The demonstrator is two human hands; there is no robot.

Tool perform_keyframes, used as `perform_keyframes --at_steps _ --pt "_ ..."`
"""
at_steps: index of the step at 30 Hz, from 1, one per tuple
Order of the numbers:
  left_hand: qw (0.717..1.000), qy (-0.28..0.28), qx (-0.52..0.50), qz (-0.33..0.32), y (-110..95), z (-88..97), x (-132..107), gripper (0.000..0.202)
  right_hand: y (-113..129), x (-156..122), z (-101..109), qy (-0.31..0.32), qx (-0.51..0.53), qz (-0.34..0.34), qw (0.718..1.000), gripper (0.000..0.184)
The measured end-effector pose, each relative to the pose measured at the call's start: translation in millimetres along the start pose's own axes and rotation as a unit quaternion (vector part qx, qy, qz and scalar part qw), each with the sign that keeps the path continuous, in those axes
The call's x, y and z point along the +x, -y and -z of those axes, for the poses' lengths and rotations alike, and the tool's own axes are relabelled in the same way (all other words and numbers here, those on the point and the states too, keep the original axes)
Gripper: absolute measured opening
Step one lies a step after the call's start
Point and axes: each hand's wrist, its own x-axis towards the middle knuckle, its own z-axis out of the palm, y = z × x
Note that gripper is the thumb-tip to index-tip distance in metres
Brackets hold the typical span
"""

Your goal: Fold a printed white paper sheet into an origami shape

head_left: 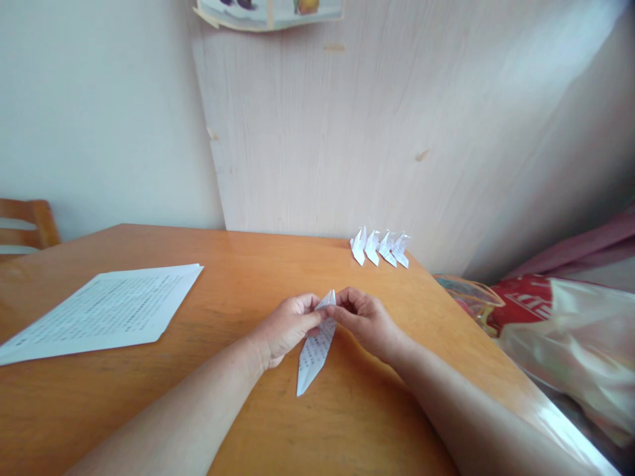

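Your left hand (288, 327) and right hand (367, 320) pinching the long white folded printed-paper piece (313, 354) at its upper tip, frame centre, its tail pointing down-left.

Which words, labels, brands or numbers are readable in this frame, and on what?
Printed sheets: dense rows of print, too small to read.
Folded paper pinched between left hand and right hand: printed, too small to read.
Red bag: white lettering, too blurred to read.
No text can be quoted.
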Motion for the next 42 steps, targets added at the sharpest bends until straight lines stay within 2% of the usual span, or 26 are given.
perform_keyframes --at_steps 7,14,20,27,32,37,42 --pt "1.000 0.005 0.007 -0.012 1.5 -2.5 0.9 0.035 -2.1 1.9 -6.5 -0.030 0.008 0.009 0.999 0.017" --pt "0.999 0.016 0.030 -0.018 4.5 -0.3 1.2 0.036 11.2 2.2 -3.0 -0.070 0.076 -0.006 0.995 0.019" --pt "0.999 0.029 0.030 -0.027 6.9 0.9 1.6 0.035 16.0 2.0 -1.4 -0.072 0.094 0.000 0.993 0.021" --pt "0.999 0.025 0.026 -0.020 4.2 1.1 0.0 0.031 16.5 5.5 13.0 -0.108 0.085 0.014 0.990 0.016" --pt "1.000 0.019 0.024 0.001 -1.5 1.1 -2.4 0.032 14.6 3.8 21.7 -0.057 0.076 0.016 0.995 0.018" --pt "1.000 0.019 0.018 0.012 -2.3 1.2 -2.4 0.033 14.3 0.3 20.7 -0.022 0.042 0.063 0.997 0.015" --pt "0.999 0.024 0.024 0.014 -2.6 2.2 -1.4 0.033 19.6 -2.4 19.0 0.012 -0.005 0.064 0.998 0.009"
